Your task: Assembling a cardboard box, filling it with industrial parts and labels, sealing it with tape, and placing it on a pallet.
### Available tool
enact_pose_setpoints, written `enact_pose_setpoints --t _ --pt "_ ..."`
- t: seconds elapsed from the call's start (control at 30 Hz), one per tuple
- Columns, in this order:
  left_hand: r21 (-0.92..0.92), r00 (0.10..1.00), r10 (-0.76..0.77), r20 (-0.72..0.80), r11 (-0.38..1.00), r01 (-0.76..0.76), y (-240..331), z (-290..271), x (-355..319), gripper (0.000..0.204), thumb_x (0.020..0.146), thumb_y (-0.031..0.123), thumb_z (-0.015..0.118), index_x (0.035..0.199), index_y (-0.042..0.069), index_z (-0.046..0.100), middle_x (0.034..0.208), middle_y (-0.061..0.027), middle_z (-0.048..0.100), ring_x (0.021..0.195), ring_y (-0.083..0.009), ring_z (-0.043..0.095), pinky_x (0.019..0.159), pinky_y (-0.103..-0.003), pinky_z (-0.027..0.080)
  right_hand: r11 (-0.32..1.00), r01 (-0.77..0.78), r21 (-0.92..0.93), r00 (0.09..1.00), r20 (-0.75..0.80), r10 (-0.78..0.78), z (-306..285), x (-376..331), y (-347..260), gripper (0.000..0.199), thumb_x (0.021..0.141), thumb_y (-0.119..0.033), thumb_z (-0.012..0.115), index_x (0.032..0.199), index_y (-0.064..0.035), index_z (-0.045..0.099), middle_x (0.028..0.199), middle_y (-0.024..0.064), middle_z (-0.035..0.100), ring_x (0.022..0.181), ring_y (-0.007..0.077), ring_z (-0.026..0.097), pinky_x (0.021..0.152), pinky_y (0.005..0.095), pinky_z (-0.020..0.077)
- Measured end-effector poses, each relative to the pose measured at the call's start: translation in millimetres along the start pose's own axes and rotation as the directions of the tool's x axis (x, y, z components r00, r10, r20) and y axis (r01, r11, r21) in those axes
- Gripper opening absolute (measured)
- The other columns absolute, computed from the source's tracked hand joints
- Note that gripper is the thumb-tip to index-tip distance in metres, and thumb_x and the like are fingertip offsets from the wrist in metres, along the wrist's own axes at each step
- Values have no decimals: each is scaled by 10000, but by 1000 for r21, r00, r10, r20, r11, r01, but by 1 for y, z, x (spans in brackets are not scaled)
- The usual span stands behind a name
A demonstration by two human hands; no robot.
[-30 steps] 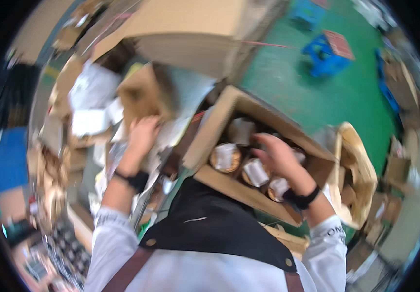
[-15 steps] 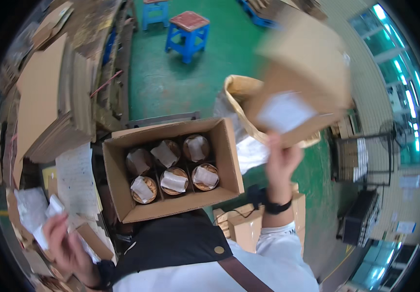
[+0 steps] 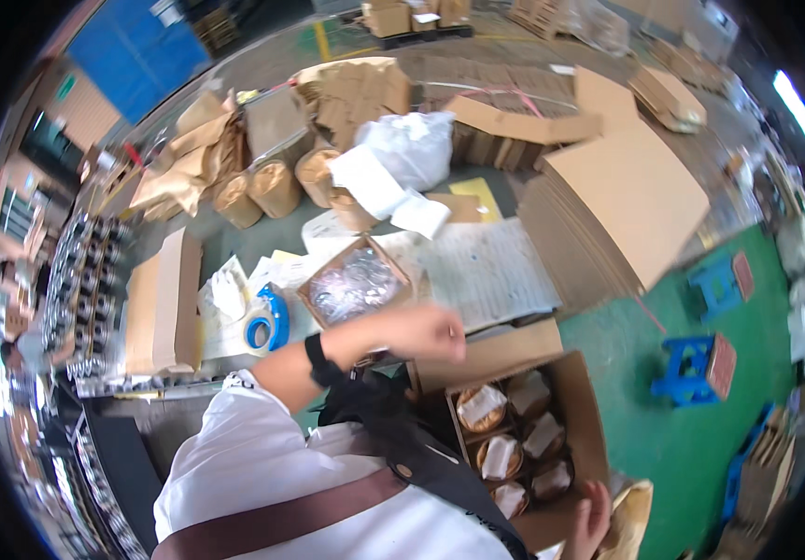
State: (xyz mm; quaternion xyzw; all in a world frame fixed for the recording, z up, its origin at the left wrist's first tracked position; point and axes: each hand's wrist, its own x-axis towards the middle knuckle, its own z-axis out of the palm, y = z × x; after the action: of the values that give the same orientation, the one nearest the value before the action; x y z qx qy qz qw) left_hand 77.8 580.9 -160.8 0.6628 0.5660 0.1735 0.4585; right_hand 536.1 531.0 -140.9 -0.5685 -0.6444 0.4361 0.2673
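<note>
In front of me an open cardboard carton (image 3: 591, 425) holds several round, brown-paper-wrapped items (image 3: 499, 459) in divided cells, with white packets on top. My left hand (image 3: 432, 333) reaches across above the carton's raised flap (image 3: 505, 353); its fingers are curled into a fist, slightly blurred, and anything inside is hidden. Close to that forearm, a small box (image 3: 402, 271) on the table contains clear, shiny plastic packets. My right hand (image 3: 589, 516) is at the carton's near right corner, fingers apart and holding nothing. Beside it shows the yellowish rim of a bag (image 3: 633, 523).
Flat cardboard (image 3: 617, 201) is stacked at the table's right end. Brown-paper-wrapped rolls (image 3: 275, 189), a white plastic bag (image 3: 409, 149), a blue tape dispenser (image 3: 267, 322) and white gloves (image 3: 228, 294) lie about the table. Blue stools (image 3: 692, 371) stand on the green floor.
My view has swung left toward the table. The closed carton has left my right hand, which is now open. My left hand has moved from the white packets to above the open carton's flap.
</note>
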Motion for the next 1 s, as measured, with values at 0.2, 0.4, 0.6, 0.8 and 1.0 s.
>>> enact_pose_setpoints --t 0.2,0.4,0.6,0.8,1.0 --pt "-877 345 -806 -480 449 -171 -171 -141 32 354 779 193 757 1047 36 588 760 -32 569 581 -111 485 447 -268 379 946 -233 226 814 578 62 100 46 -128 445 969 -218 509 1357 -12 435 1321 167 515 1194 275 507 999 385 388" --pt "-833 390 -737 -552 468 -293 -211 -132 39 222 880 158 647 1061 42 594 964 -19 620 795 -111 530 636 -279 435 980 198 -20 843 513 -160 165 117 -152 390 811 -72 672 1177 25 577 1088 181 650 1047 271 621 904 342 455" --pt "-774 783 -239 -574 470 -424 -41 -166 -41 286 923 175 588 1146 -4 584 1089 -77 648 974 -146 623 848 -305 494 845 514 148 800 274 -534 221 188 -216 644 724 -133 771 1287 19 496 1263 187 560 1200 290 520 1000 385 394" --pt "-933 849 420 -321 16 -360 59 -224 -42 391 958 243 487 1199 -62 531 1151 -157 628 1014 -240 641 897 -360 516 697 255 670 643 421 -640 254 231 -275 640 716 -83 792 1278 25 505 1211 106 596 1120 194 546 961 338 422" --pt "-823 765 354 -537 -22 -568 88 -260 -18 447 962 290 394 1156 -83 546 1151 -200 623 1079 -297 602 999 -406 439 884 64 463 756 556 -346 184 202 -227 333 771 -94 741 1063 32 642 949 48 674 836 100 599 749 257 477"
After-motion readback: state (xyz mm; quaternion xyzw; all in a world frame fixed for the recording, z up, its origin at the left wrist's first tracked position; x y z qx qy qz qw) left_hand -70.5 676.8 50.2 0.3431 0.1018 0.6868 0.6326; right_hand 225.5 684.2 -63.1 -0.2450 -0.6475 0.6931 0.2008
